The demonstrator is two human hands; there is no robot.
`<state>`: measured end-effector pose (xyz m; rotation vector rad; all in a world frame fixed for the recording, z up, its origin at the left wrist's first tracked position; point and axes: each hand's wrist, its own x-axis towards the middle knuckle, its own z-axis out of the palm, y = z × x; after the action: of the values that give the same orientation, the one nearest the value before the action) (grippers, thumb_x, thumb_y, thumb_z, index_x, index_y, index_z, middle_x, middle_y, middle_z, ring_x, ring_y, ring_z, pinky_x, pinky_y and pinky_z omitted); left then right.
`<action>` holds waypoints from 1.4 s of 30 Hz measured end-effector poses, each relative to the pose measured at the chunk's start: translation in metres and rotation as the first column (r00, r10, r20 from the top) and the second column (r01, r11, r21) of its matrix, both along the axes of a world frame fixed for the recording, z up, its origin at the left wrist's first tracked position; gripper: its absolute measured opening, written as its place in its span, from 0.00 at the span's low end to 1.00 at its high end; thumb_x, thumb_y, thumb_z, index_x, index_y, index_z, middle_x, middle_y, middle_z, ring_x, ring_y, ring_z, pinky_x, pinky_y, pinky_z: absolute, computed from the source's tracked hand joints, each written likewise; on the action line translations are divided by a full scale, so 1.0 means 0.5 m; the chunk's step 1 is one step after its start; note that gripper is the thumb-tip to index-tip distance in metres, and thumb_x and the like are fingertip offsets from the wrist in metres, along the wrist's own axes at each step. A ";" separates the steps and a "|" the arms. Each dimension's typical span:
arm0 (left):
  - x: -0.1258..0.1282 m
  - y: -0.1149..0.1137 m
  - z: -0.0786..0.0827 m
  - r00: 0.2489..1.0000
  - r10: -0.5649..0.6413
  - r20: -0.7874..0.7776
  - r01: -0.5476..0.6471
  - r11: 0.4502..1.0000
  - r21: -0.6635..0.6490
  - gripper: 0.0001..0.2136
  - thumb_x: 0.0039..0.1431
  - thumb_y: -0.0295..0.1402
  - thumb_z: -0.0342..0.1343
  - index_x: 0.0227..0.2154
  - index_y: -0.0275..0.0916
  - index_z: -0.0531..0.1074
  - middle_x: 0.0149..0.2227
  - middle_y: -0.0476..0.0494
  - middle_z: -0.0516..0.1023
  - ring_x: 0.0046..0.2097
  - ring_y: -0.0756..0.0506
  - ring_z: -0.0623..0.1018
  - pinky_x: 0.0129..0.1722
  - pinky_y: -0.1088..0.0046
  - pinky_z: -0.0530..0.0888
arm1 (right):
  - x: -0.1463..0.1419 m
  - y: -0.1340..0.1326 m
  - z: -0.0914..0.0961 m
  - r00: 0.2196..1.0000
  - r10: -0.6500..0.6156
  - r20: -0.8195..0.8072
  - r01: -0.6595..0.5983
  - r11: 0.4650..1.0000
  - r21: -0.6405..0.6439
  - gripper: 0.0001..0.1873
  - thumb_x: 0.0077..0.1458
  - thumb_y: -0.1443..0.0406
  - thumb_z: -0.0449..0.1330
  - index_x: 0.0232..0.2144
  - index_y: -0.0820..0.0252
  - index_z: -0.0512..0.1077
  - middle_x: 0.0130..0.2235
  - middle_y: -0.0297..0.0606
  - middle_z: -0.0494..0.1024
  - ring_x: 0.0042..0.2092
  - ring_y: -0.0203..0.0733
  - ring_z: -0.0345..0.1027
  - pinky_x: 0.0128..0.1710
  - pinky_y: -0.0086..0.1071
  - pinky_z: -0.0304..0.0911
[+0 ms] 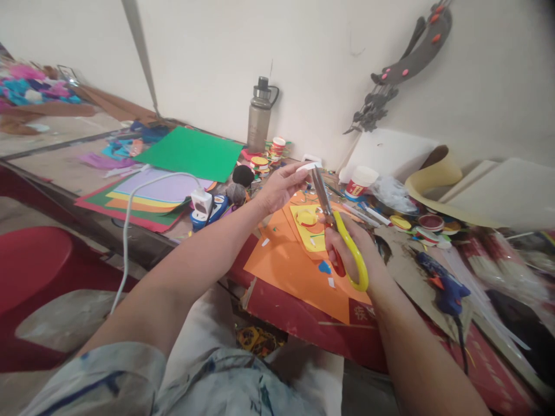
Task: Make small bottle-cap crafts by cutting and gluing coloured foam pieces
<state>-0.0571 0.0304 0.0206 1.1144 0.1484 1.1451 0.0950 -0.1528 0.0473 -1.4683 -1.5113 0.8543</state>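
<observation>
My left hand (281,187) pinches a small white paper piece (309,167) above the table, fingers closed on it. My right hand (352,249) grips scissors (336,225) with yellow and red handles, its fingers through the loops. The blades point up and meet the white piece. Below both hands lie an orange paper sheet (295,266) and a yellow cut-out (310,222) with a round shape on it.
A grey water bottle (259,115) stands by the wall. A green sheet (191,153) and stacked coloured papers (147,196) lie left, with a white charger and cable (202,202). A blue glue gun (444,283), a glue jar (359,182) and small lids lie right. A red chair (34,271) is at lower left.
</observation>
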 end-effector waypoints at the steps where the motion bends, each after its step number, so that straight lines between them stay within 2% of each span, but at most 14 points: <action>1: 0.001 0.000 -0.001 1.000 0.006 -0.009 -0.006 1.000 0.006 0.22 0.49 0.43 0.79 0.44 0.38 0.86 0.40 0.45 0.84 0.40 0.51 0.79 0.42 0.72 0.71 | 0.003 0.003 -0.007 1.000 -0.005 -0.004 0.005 1.000 0.018 0.24 0.56 0.48 0.63 0.48 0.57 0.72 0.20 0.22 0.66 0.16 0.33 0.57 0.15 0.28 0.55; 5: 0.002 -0.003 0.000 0.998 0.037 -0.045 -0.036 0.999 0.025 0.23 0.47 0.48 0.79 0.42 0.39 0.86 0.38 0.46 0.84 0.39 0.52 0.78 0.42 0.73 0.70 | 0.014 0.012 -0.030 1.000 -0.028 0.008 0.027 0.998 0.061 0.25 0.57 0.47 0.65 0.48 0.56 0.75 0.22 0.24 0.69 0.18 0.33 0.59 0.16 0.27 0.56; 8: 0.003 -0.005 0.001 0.996 0.056 -0.062 -0.053 0.997 0.049 0.23 0.48 0.50 0.78 0.41 0.40 0.86 0.35 0.47 0.83 0.37 0.52 0.76 0.41 0.73 0.69 | 0.017 0.011 -0.033 0.999 -0.034 0.029 0.033 0.998 0.053 0.25 0.58 0.46 0.65 0.49 0.56 0.76 0.22 0.25 0.70 0.18 0.34 0.61 0.16 0.27 0.57; 14: 0.005 -0.006 0.002 0.995 0.077 -0.058 -0.072 0.994 0.087 0.21 0.50 0.49 0.77 0.40 0.39 0.87 0.34 0.47 0.82 0.35 0.53 0.73 0.39 0.72 0.68 | 0.014 0.008 -0.029 0.998 -0.063 0.031 0.061 0.996 0.064 0.24 0.60 0.47 0.64 0.49 0.56 0.77 0.21 0.25 0.69 0.18 0.34 0.61 0.16 0.26 0.56; 21: 0.007 -0.007 0.005 0.983 0.145 -0.113 -0.137 0.988 0.076 0.16 0.53 0.44 0.75 0.40 0.41 0.87 0.33 0.48 0.81 0.35 0.53 0.72 0.40 0.72 0.68 | 0.017 0.009 -0.032 0.995 -0.073 0.064 0.070 0.996 0.058 0.22 0.61 0.48 0.64 0.49 0.56 0.78 0.22 0.26 0.70 0.18 0.33 0.60 0.16 0.27 0.54; 31: 0.011 -0.005 0.000 0.980 0.169 -0.105 -0.159 0.982 0.098 0.22 0.47 0.50 0.77 0.40 0.40 0.88 0.33 0.49 0.81 0.35 0.53 0.72 0.39 0.73 0.68 | 0.016 0.010 -0.038 0.993 -0.084 0.082 0.077 0.994 0.083 0.21 0.61 0.50 0.63 0.47 0.57 0.78 0.23 0.27 0.70 0.19 0.33 0.61 0.18 0.27 0.57; 37: 0.010 -0.008 0.002 0.982 0.156 -0.108 -0.145 0.984 0.100 0.23 0.47 0.51 0.77 0.40 0.40 0.87 0.34 0.48 0.82 0.35 0.53 0.73 0.39 0.73 0.67 | 0.025 0.015 -0.051 0.990 -0.078 0.120 0.067 0.994 0.092 0.19 0.64 0.51 0.58 0.47 0.56 0.78 0.23 0.28 0.70 0.19 0.34 0.59 0.18 0.28 0.55; 42: 0.009 -0.007 0.002 0.981 0.164 -0.100 -0.153 0.982 0.110 0.24 0.46 0.53 0.77 0.38 0.40 0.86 0.34 0.48 0.82 0.35 0.53 0.74 0.38 0.74 0.69 | 0.022 0.010 -0.037 0.989 -0.077 0.123 0.069 0.995 0.068 0.21 0.62 0.47 0.64 0.46 0.55 0.77 0.23 0.27 0.68 0.20 0.34 0.58 0.19 0.29 0.54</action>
<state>-0.0527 0.0267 0.0216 1.2744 0.2694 1.2449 0.1062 -0.1476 0.0289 -1.5449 -1.5518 0.6756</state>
